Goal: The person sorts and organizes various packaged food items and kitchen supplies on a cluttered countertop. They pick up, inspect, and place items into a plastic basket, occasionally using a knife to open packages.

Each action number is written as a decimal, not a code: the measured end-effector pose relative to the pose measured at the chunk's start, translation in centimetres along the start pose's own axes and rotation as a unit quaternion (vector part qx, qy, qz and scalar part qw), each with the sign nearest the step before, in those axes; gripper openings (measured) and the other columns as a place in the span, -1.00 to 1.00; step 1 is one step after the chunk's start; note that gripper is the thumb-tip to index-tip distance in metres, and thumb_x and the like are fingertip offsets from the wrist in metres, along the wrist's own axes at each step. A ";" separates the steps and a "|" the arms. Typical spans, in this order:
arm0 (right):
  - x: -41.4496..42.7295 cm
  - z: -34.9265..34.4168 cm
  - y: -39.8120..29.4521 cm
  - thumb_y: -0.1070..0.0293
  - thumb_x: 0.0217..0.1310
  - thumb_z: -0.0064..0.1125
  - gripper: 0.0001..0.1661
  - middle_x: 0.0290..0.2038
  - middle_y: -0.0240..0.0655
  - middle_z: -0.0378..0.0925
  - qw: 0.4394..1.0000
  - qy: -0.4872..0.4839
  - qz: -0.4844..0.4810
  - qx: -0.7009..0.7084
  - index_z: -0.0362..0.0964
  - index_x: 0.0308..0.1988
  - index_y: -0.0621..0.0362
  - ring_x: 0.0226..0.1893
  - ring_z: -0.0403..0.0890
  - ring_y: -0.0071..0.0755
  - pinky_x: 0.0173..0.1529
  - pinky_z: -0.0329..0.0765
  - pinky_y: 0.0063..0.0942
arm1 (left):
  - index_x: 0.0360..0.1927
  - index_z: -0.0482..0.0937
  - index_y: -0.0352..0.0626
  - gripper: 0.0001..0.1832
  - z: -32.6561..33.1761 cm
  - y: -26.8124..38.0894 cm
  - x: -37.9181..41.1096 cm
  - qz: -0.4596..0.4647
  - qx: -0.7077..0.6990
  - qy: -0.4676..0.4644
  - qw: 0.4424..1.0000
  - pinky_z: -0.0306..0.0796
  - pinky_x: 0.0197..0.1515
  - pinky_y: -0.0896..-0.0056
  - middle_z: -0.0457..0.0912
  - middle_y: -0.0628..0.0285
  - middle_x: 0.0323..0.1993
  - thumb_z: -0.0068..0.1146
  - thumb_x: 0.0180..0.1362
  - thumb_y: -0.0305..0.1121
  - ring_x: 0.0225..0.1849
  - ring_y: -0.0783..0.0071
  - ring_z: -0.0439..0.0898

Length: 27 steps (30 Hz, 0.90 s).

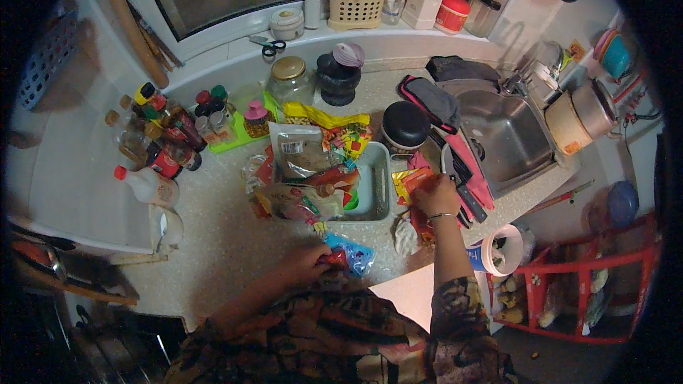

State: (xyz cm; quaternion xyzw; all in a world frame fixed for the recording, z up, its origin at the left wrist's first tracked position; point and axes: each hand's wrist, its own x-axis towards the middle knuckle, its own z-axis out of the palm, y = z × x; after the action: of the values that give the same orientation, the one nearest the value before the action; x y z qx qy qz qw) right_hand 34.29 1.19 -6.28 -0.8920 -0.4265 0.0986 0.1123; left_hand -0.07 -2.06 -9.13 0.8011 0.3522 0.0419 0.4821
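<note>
My left hand is at the counter's front, its fingers closed at the edge of a blue and red plastic packet. Farther right, my right hand reaches down onto small orange sachets; its fingertips are hidden, so I cannot tell whether it grips one. A crumpled white cloth or paper lies beside that wrist. Between and beyond my hands stands a pale plastic basket. Food packets heap its left side, among them a clear pouch with a barcode label and a yellow bag.
Bottles crowd the left, with a white jug nearer. A stone mortar and glass jar stand behind. Knives lie on a pink cloth by the sink. A tub stands at the right edge.
</note>
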 end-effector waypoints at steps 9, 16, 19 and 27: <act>1.0 -1.4 1.3 0.18 -0.19 0.43 -0.50 -0.30 -0.16 0.65 0.982 -0.063 -0.028 0.175 0.56 -0.18 0.15 -0.29 0.68 -0.22 -0.15 0.57 -0.33 | -0.15 0.47 -0.13 -0.73 -0.1 -0.2 0.1 0.015 0.050 0.036 0.998 0.42 -0.18 0.13 0.58 0.01 -0.31 0.15 0.09 -0.27 -0.22 0.02 0.59; 0.6 -3.1 2.0 0.36 0.03 0.36 -0.61 -0.26 -0.32 0.64 0.873 -0.009 -0.044 0.486 0.52 -0.10 0.22 -0.29 0.61 -0.53 -0.18 0.54 -0.51 | -0.13 0.47 -0.11 -0.73 -0.4 0.0 -0.2 -0.007 -0.024 0.016 1.000 0.42 -0.15 0.14 0.59 0.02 -0.27 0.13 0.12 -0.26 -0.18 0.06 0.59; -1.6 -6.4 -1.5 0.36 0.07 0.34 -0.59 -0.21 -0.31 0.62 0.847 0.029 -0.077 0.526 0.49 -0.06 0.25 -0.27 0.60 -0.50 -0.17 0.54 -0.50 | -0.10 0.46 -0.09 -0.72 -0.1 -0.5 -0.3 -0.016 -0.005 0.012 1.000 0.42 -0.13 0.14 0.59 0.03 -0.24 0.12 0.13 -0.25 -0.17 0.06 0.59; -4.2 -3.5 -7.9 0.28 -0.05 0.37 -0.49 -0.33 -0.01 0.59 0.926 0.100 -0.214 0.294 0.40 -0.12 0.28 -0.35 0.63 -0.01 -0.25 0.54 -0.24 | -0.09 0.45 -0.07 -0.72 -0.2 -0.5 -0.3 -0.005 -0.001 0.008 1.000 0.42 -0.11 0.12 0.59 0.03 -0.22 0.10 0.15 -0.26 -0.14 0.04 0.59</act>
State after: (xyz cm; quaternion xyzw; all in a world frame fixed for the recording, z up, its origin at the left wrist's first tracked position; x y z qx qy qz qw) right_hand 26.78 2.34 -0.35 -0.7118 -0.5454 0.1037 0.4303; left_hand -0.62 -1.97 -9.36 0.7986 0.3599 0.0462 0.4802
